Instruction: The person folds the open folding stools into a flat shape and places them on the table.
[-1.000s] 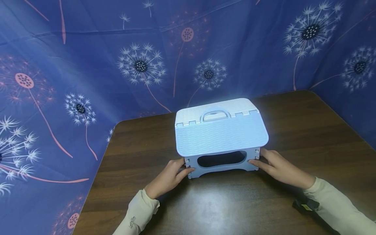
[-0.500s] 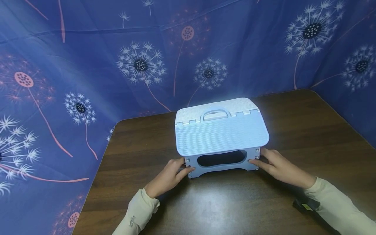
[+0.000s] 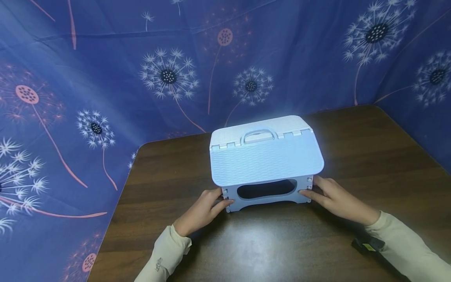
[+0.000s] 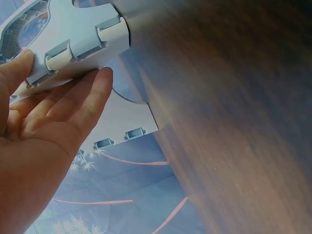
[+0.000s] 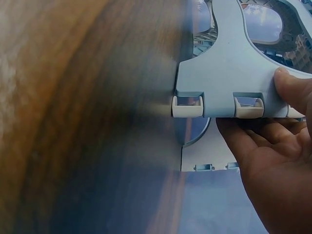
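A light blue and white folding step stool (image 3: 264,156) stands unfolded on the table, its ribbed top lying level with a small carry handle (image 3: 258,136) at the middle hinge. At its near left leg corner, my left hand (image 3: 202,211) grips the edge, thumb on the front panel and fingers on the side panel. The right hand (image 3: 340,199) holds the opposite corner the same way. In the left wrist view, the thumb and fingers pinch the hinged leg edge (image 4: 83,44). The right wrist view has the thumb on the front panel (image 5: 229,63) and fingers beneath the hinge line.
The dark wood table (image 3: 169,172) has rounded far corners. Behind it hangs a blue cloth (image 3: 116,58) with dandelion prints. A black strap-like item (image 3: 368,245) with a yellow-green mark sits under the right sleeve.
The hands and stool keep their pose. The whole head view shifts very slightly.
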The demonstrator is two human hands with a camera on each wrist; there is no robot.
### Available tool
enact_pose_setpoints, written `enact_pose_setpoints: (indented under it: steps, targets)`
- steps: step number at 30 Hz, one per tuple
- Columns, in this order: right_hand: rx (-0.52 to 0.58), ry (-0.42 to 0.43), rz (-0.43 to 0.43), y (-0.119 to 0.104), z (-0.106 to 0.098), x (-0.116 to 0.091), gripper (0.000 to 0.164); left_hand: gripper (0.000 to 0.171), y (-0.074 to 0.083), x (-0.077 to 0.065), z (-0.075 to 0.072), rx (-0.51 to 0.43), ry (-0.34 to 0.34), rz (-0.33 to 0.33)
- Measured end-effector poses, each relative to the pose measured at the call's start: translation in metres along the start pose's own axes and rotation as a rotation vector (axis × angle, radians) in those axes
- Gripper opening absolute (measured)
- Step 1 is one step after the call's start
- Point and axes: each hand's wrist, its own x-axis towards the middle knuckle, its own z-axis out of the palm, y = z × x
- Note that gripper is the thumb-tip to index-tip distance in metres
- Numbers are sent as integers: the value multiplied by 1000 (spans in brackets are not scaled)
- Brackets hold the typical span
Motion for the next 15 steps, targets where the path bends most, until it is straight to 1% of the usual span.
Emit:
enact_pose_setpoints:
  steps: [6, 15]
  targets:
    - [-3, 2, 3, -1, 0, 0, 66, 39, 0, 0, -1, -13, -2, -9]
    - [-22, 4, 21, 1, 0, 0, 65, 38, -1, 1, -1, -7, -3, 13]
